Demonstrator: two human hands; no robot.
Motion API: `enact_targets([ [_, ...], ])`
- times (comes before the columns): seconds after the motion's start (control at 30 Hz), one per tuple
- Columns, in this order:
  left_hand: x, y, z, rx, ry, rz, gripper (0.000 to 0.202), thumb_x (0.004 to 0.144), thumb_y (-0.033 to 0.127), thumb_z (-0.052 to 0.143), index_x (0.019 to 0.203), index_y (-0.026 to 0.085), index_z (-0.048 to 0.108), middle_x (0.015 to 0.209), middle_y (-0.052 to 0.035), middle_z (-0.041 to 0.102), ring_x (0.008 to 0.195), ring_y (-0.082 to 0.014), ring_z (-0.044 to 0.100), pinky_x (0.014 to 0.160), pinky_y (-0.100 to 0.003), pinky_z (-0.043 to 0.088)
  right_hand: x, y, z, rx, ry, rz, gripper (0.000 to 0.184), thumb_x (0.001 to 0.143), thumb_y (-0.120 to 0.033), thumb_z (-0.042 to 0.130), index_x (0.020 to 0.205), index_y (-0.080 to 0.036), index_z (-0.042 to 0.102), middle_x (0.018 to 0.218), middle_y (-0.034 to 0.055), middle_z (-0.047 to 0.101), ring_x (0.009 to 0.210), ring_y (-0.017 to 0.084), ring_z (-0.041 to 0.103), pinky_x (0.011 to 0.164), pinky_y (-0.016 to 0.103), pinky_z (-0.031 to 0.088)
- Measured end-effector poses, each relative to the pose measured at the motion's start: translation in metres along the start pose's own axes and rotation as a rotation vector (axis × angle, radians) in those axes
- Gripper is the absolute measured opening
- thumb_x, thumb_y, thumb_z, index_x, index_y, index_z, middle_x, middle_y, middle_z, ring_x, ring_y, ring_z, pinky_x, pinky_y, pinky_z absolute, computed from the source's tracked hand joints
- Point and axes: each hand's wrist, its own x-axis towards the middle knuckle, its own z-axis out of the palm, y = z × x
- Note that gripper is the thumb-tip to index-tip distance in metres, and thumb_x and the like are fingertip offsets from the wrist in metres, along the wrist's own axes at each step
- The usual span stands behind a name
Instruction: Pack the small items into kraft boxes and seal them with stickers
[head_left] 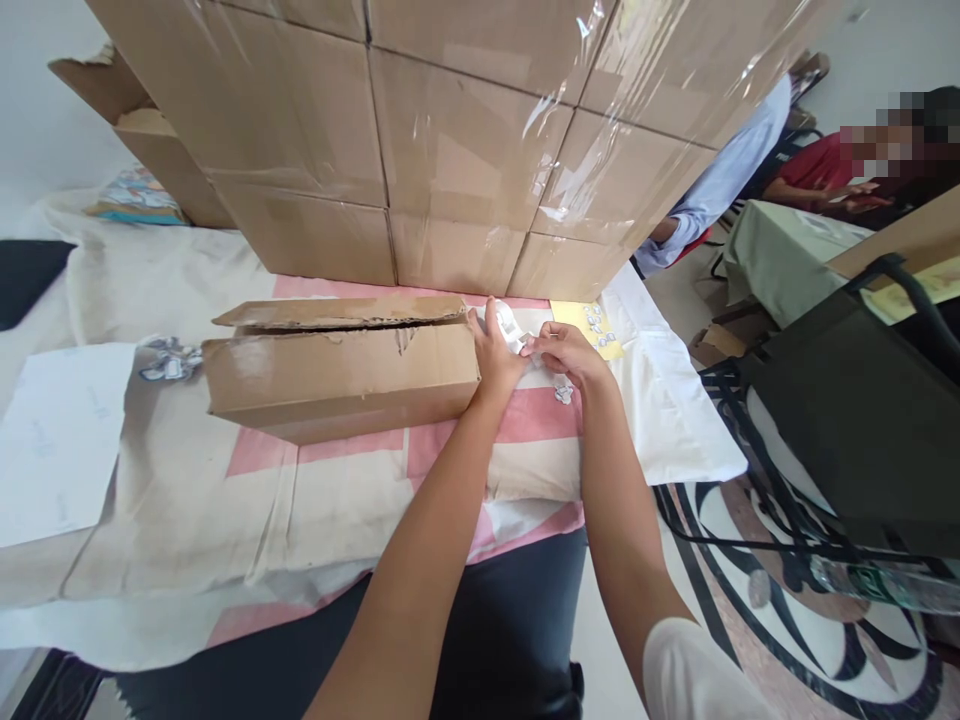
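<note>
1 worn rectangular cardboard box (345, 375) | 1 small crumpled whitish clump (563, 391) | 2 hands: left hand (498, 355) spread beside box end, grip unclear; right hand (570, 354) pinching 1 thin white strip (511, 324), between both hands | 1 flat yellow sheet (564, 316) | 3 columns of smooth, shiny-taped cartons (465, 150)

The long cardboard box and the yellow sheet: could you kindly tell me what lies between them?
In the head view, the left hand, a white item and the right hand lie between the long cardboard box and yellow sheet.
</note>
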Motion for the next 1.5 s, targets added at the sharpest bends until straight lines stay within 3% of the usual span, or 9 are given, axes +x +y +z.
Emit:
enact_targets([
  [0.33,0.0,0.003,-0.002,0.031,-0.009,-0.002,0.097,0.071,0.032,0.083,0.154,0.012,0.038,0.157,-0.0283,0.035,0.143,-0.0421,0.043,0.117,-0.051,0.04,0.0,0.0,0.002,0.077,-0.02,-0.05,0.048,0.056,-0.023,0.079,0.062,-0.023,0.032,0.065,-0.0026,0.07,0.037,0.001,0.023,0.039,0.021,0.012],
  [0.73,-0.002,0.003,-0.003,-0.039,-0.017,-0.011,0.091,0.075,0.037,0.083,0.152,0.021,0.038,0.16,-0.0231,0.035,0.142,-0.0424,0.044,0.112,-0.053,0.045,-0.003,-0.004,0.001,0.073,-0.011,-0.06,0.052,0.06,-0.029,0.082,0.063,-0.023,0.031,0.07,-0.0008,0.073,0.041,0.002,0.019,0.042,0.021,0.014],
  [0.97,-0.001,0.002,-0.002,-0.011,-0.023,0.003,0.092,0.077,0.036,0.081,0.154,0.013,0.036,0.159,-0.0274,0.033,0.144,-0.0401,0.042,0.119,-0.052,0.038,-0.002,0.0,-0.005,0.019,-0.022,0.0,0.049,0.06,-0.026,0.08,0.062,-0.023,0.031,0.067,0.0004,0.071,0.042,0.003,0.019,0.043,0.022,0.012],
  [1.2,-0.001,0.0,-0.001,0.007,-0.021,-0.006,0.093,0.075,0.029,0.081,0.155,0.019,0.035,0.161,-0.0249,0.033,0.144,-0.0392,0.043,0.121,-0.055,0.035,0.0,0.005,-0.005,-0.004,-0.031,-0.02,0.045,0.061,-0.023,0.077,0.062,-0.023,0.032,0.071,0.0007,0.071,0.043,0.003,0.019,0.043,0.023,0.011],
  [1.4,0.0,-0.001,0.0,0.057,-0.021,0.018,0.096,0.071,0.031,0.083,0.154,0.011,0.038,0.157,-0.0273,0.035,0.144,-0.0408,0.042,0.122,-0.051,0.034,0.0,0.006,-0.002,-0.021,-0.018,-0.052,0.048,0.061,-0.025,0.08,0.06,-0.023,0.032,0.068,0.0002,0.068,0.043,0.003,0.022,0.043,0.022,0.013],
  [1.5,0.0,-0.002,0.001,0.058,-0.015,0.025,0.098,0.07,0.032,0.084,0.154,0.013,0.038,0.156,-0.026,0.036,0.144,-0.0412,0.041,0.121,-0.051,0.035,0.0,0.009,0.0,-0.006,0.0,-0.075,0.053,0.061,-0.026,0.083,0.059,-0.023,0.031,0.067,0.0002,0.067,0.043,0.003,0.024,0.042,0.022,0.014],
])
